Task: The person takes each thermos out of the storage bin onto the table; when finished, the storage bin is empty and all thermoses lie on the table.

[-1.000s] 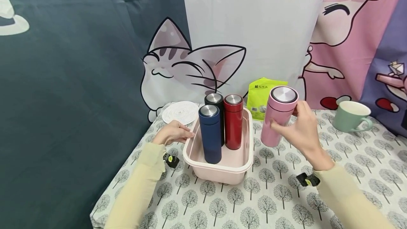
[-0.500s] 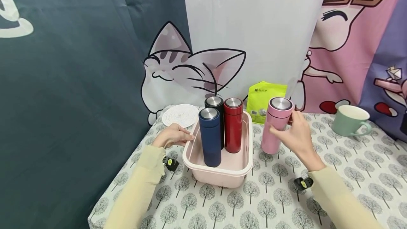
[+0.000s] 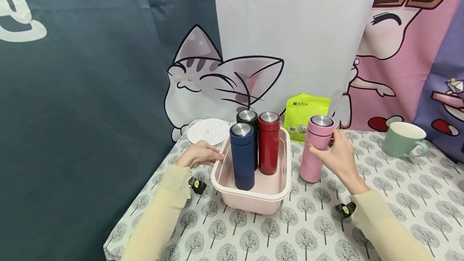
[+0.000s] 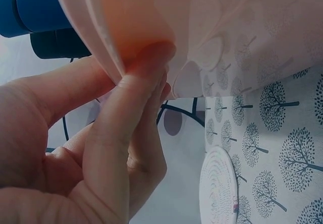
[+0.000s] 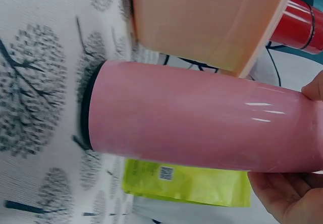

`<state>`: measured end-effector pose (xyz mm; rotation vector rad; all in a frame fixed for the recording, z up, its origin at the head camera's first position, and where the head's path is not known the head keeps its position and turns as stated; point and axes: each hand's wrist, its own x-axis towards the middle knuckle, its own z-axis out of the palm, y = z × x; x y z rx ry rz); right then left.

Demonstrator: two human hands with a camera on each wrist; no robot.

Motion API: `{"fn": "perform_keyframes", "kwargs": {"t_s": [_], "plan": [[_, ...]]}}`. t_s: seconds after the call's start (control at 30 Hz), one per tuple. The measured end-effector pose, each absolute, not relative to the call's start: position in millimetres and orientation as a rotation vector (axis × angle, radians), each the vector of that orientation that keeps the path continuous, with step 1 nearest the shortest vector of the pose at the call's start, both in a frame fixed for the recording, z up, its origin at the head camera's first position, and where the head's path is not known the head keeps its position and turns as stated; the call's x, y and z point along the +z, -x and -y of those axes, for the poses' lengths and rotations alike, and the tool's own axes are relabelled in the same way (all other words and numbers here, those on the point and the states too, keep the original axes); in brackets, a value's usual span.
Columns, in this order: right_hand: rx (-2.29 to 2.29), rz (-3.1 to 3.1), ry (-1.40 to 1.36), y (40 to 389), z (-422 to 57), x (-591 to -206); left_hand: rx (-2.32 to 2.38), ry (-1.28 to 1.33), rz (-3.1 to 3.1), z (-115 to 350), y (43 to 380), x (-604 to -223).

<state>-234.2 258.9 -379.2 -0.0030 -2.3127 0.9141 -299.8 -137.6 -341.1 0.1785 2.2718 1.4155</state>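
Note:
My right hand grips a pink thermos around its upper half, thumb on one side and fingers on the other. The thermos stands upright to the right of the pale pink tub, its black base close over the tablecloth. With my left hand I pinch the tub's left rim, thumb inside the edge and fingers against the outer wall in the left wrist view. Inside the tub stand a blue thermos, a red thermos and a black thermos, which is partly hidden behind the blue one.
Behind the pink thermos a lime-green pouch leans by the backdrop. A green mug stands at the back right. Behind my left hand lies a round white mat. The tree-patterned tablecloth ends at a left edge beside dark cloth.
The pink thermos has come down toward the table in my right hand and turned from tilted to nearly upright. My left hand keeps its hold on the tub, which stays put.

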Motion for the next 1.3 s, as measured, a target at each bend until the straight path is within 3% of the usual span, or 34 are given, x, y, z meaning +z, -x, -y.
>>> {"fn": "perform_keyframes", "kwargs": {"t_s": [0.57, 0.83, 1.13, 1.3], "plan": [[1.042, 2.405, 0.028, 221, -253, -388, 1.421, -0.162, -2.259, 142, 296, -346], [1.083, 2.057, 0.078, 207, -241, -376, 1.416, -0.176, -2.273, 137, 298, -340], [1.056, 1.776, -0.161, 191, -211, -355, 1.419, -0.173, -2.253, 133, 298, -340], [1.126, 1.871, -0.301, 205, -186, -353, 1.425, -0.170, -2.259, 137, 300, -341]]}}
